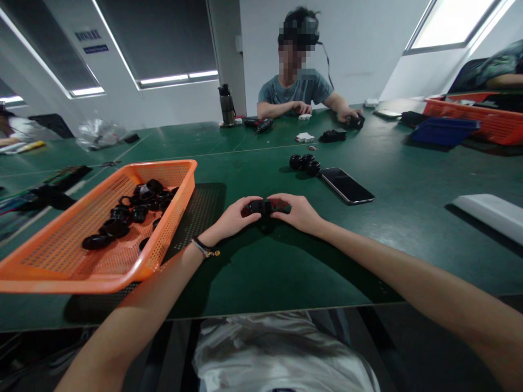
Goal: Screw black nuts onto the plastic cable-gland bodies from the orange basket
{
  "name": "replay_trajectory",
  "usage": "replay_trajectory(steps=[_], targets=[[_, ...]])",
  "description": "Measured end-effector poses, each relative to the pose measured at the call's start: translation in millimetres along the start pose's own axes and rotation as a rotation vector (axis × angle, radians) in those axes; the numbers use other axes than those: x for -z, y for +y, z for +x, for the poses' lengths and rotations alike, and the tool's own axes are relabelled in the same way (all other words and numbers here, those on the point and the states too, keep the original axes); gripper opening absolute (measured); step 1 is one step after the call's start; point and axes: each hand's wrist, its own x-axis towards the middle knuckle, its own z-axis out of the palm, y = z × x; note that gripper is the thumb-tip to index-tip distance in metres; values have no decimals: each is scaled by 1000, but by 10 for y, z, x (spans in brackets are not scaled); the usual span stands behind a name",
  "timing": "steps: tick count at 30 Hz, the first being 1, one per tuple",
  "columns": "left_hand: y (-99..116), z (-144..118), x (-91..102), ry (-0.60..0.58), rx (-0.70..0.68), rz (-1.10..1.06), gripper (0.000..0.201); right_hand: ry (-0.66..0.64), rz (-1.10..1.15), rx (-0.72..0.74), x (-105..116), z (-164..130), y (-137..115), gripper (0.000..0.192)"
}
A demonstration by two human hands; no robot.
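Note:
My left hand (233,218) and my right hand (298,212) meet over the green table (253,261), both gripping a small black part (261,207) with red on it between their fingertips. A cord bracelet sits on my left wrist. An orange mesh basket (53,267) to the left holds several black rings (134,209). A little beyond my hands lie three black round parts (304,163) beside a dark phone (346,185).
A person sits across the table handling small parts, with a dark bottle (226,106) nearby. An orange crate (482,117) and a blue tray (443,130) stand at the far right. A white flat object (488,212) lies at the right. Black straps lie at the left.

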Motion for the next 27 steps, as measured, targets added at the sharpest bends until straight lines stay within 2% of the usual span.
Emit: replay_trajectory(steps=[27], targets=[[6,-2,7,-3,-6,14,44,-30,6,-44,-4,-1,-26,26]])
